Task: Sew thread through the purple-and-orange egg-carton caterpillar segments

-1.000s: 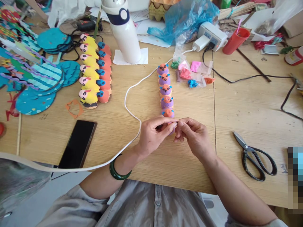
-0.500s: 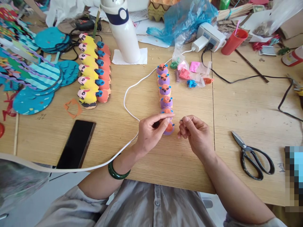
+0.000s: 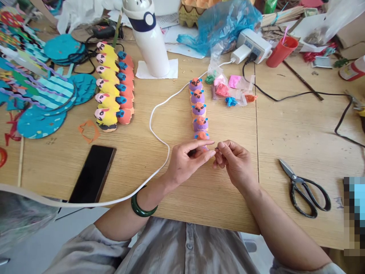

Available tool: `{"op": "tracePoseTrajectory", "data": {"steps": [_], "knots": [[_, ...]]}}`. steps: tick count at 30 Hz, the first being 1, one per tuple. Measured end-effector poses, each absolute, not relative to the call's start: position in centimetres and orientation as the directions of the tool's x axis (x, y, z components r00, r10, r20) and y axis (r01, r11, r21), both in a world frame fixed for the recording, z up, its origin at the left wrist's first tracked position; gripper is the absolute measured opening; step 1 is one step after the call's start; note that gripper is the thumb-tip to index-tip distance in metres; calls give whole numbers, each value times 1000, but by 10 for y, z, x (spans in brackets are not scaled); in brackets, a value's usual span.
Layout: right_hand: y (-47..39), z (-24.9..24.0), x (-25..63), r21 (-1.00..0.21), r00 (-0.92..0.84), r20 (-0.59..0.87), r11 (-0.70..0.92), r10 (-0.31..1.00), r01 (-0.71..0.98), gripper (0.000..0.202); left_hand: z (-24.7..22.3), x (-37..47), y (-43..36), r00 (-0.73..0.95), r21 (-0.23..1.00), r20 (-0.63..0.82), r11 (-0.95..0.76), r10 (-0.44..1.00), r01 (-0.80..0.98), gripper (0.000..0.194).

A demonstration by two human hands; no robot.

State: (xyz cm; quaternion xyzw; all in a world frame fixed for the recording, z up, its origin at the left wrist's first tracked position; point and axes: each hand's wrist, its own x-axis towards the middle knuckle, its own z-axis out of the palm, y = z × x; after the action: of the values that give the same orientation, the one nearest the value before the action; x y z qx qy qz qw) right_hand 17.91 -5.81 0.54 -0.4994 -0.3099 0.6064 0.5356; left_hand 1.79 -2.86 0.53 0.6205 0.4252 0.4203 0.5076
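Note:
A row of purple clay figures with orange faces and blue ears (image 3: 199, 109) stands in the middle of the table. My left hand (image 3: 185, 160) is over the near end of that row and hides part of it. Its fingers are stretched out, with the thumb apart from them and nothing visibly held. Just to the right, my right hand (image 3: 238, 161) is closed in a pinch. A tiny dark bit shows at its fingertips, too small to name. The tip of my left thumb is close beside those fingertips; whether they touch, I cannot tell.
Clay packets (image 3: 222, 89) lie behind the row. Black-handled scissors (image 3: 303, 188) are at right, a phone (image 3: 92, 175) at left. A white cable (image 3: 151, 125) winds past my left arm. Yellow clay figures (image 3: 107, 89), a white bottle (image 3: 151, 42) and a red cup (image 3: 282, 51) stand farther back.
My left hand has moved slightly to the right, bringing its thumb tip up close to the right fingertips. My right hand has hardly moved and keeps its pinch.

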Motion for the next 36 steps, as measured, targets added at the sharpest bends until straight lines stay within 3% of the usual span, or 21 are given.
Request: {"op": "tracePoseTrajectory", "data": {"steps": [7, 13, 16, 20, 27, 36], "knots": [[-61, 8, 179, -928, 15, -237, -222, 972, -298, 36, 1, 19, -31, 286, 960, 219, -259, 933, 109, 11], [-60, 7, 180, -907, -70, -273, -280, 960, -315, 43, 2, 18, -30, 255, 939, 260, -305, 931, 158, 10], [-59, 7, 180, -906, -41, -269, -267, 962, -329, 34, 1, 17, -29, 285, 915, 297, -357, 912, 189, 13], [-58, 7, 181, -892, 62, -276, -232, 959, -388, 26, 1, 16, -29, 296, 938, 220, -284, 930, 196, 26], [-57, 5, 183, -888, 75, -292, -241, 953, -391, 33, 8, 15, -27, 212, 973, 137, -171, 968, 154, 20], [-56, 4, 182, -900, 114, -293, -234, 949, -368, 38, 5, 15, -27, 226, 984, 86, -119, 970, 133, 22]]}}
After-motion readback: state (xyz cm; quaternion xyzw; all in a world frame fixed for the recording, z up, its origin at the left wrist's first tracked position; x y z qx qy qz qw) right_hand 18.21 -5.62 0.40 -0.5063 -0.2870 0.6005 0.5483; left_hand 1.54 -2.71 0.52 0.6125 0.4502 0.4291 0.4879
